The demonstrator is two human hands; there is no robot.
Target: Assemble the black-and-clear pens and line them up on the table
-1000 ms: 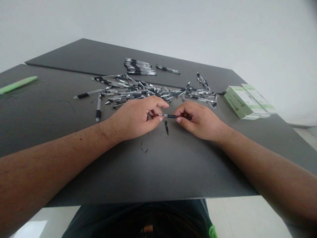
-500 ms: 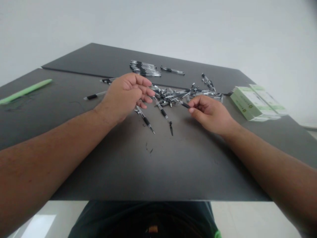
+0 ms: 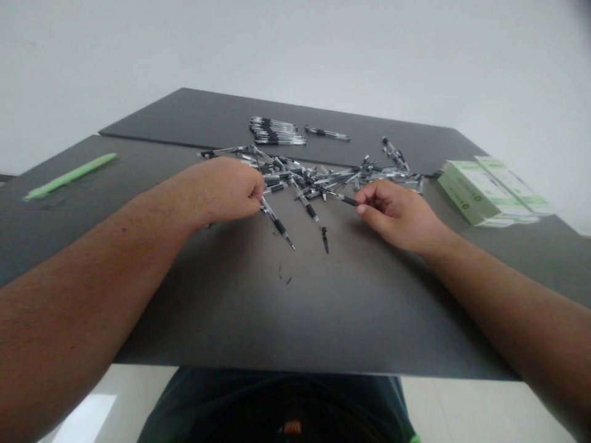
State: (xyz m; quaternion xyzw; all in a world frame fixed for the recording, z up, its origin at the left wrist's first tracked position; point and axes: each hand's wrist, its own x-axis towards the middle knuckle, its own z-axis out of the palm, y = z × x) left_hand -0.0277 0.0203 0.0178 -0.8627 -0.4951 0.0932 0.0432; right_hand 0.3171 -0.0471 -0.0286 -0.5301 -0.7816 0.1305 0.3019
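Pinching a pen (image 3: 277, 223) at its upper end, left hand (image 3: 226, 191) fingers closing around it | right hand (image 3: 397, 212) fingers gripping another pen (image 3: 344, 198) beside the loose pile (image 3: 318, 175) | both resting on the dark surface (image 3: 286, 307).

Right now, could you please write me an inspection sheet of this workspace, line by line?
Surface: dark grey table, matte, with a seam across the far part and small dark scuffs near the middle.
Job's things: uncapped pen at the left hand; thin black pen part in the right hand; loose black cap lying between them.
Clutter: scattered pile of pens; neat row of pens behind it; green pen far left; green and white boxes at the right.
Grippers: left hand closed on the pen's end; right hand pinching the part.
Cables: nothing seen.
Surroundings: plain white wall, pale floor.
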